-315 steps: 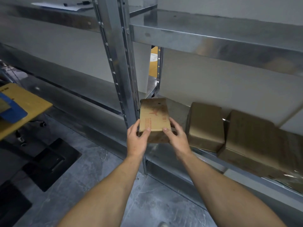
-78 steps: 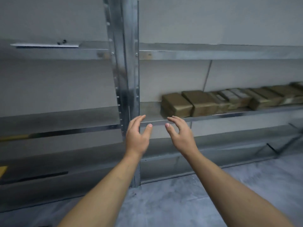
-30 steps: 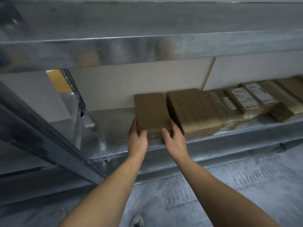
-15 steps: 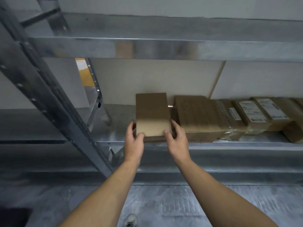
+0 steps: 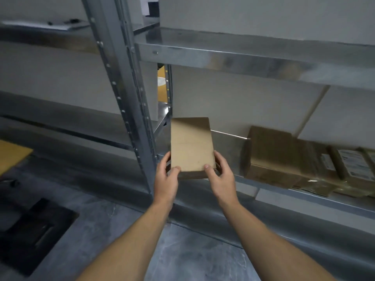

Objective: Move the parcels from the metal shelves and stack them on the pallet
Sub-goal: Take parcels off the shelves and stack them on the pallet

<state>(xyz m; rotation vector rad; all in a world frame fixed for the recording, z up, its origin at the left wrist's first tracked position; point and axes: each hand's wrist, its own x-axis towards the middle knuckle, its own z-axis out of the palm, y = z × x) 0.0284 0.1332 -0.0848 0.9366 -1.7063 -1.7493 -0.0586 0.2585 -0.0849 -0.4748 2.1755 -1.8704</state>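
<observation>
A plain brown cardboard parcel [image 5: 191,145] is held at the front edge of the metal shelf [image 5: 227,145], its near end past the lip. My left hand [image 5: 166,179] grips its near left corner with the thumb on top. My right hand [image 5: 221,177] grips its near right corner the same way. Further right on the same shelf sit a larger brown parcel [image 5: 272,155] and several parcels with white labels [image 5: 349,165]. No pallet is visible.
A steel upright post [image 5: 129,98] stands just left of the held parcel. An upper shelf [image 5: 243,55] runs overhead. A yellow wooden surface [image 5: 12,157] shows at the left edge and a black mat [image 5: 34,232] lies on the grey floor.
The parcel has slid left and outward from beside the larger parcel, opening a gap between them. My view has swung left, bringing the post closer to my hands.
</observation>
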